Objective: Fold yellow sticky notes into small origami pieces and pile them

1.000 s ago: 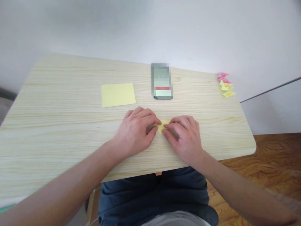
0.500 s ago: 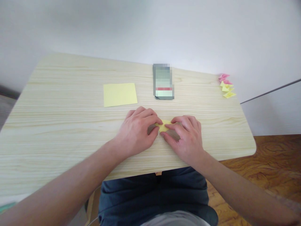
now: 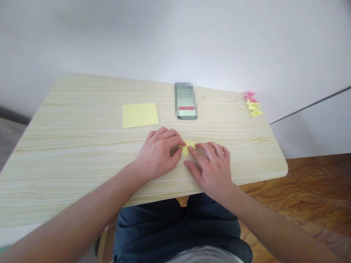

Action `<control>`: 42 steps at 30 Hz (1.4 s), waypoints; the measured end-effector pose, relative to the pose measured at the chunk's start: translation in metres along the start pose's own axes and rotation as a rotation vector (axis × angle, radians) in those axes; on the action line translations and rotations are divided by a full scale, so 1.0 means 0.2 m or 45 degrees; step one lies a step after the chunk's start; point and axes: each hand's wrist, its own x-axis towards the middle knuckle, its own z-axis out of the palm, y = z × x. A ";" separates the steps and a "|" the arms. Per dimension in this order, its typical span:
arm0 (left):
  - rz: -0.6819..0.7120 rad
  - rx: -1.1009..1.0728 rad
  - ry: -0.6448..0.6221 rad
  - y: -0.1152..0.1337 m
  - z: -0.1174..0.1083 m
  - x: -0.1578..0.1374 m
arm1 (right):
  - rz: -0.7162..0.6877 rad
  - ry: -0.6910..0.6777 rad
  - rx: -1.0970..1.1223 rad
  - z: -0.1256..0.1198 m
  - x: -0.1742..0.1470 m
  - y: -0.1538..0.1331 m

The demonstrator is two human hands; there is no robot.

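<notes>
A small folded piece of yellow paper [image 3: 187, 149] lies on the desk between my hands, with a point toward me. Its left end is between the thumb and forefinger of my left hand [image 3: 161, 151]. My right hand [image 3: 212, 164] rests fingertips on the paper's middle and right end, pressing it down. The right thumb is apart from the paper, on the bare desk below it. My fingers partly cover both ends of the paper, so its full shape is hidden.
Behind my left hand lies a flat yellow paper sheet [image 3: 140, 115]. A phone [image 3: 186, 101] with a blurred screen is at the back. Folded pink paper [image 3: 250, 96] and folded yellow pieces [image 3: 254, 108] sit at the far right of the wooden desk [image 3: 82, 120], against a white wall.
The right thumb has drawn back from the paper's lower point, which now shows more. The left hand keeps its hold. The whole view has shifted slightly.
</notes>
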 end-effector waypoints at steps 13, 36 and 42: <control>-0.012 0.018 0.033 -0.01 0.02 0.01 | 0.020 -0.071 -0.053 -0.02 -0.05 -0.07; -0.091 0.129 0.221 0.06 0.07 -0.10 | -0.100 -0.024 -0.090 -0.06 -0.07 -0.07; -0.066 0.099 0.229 0.07 0.05 -0.11 | -0.004 0.007 0.066 -0.05 0.02 0.02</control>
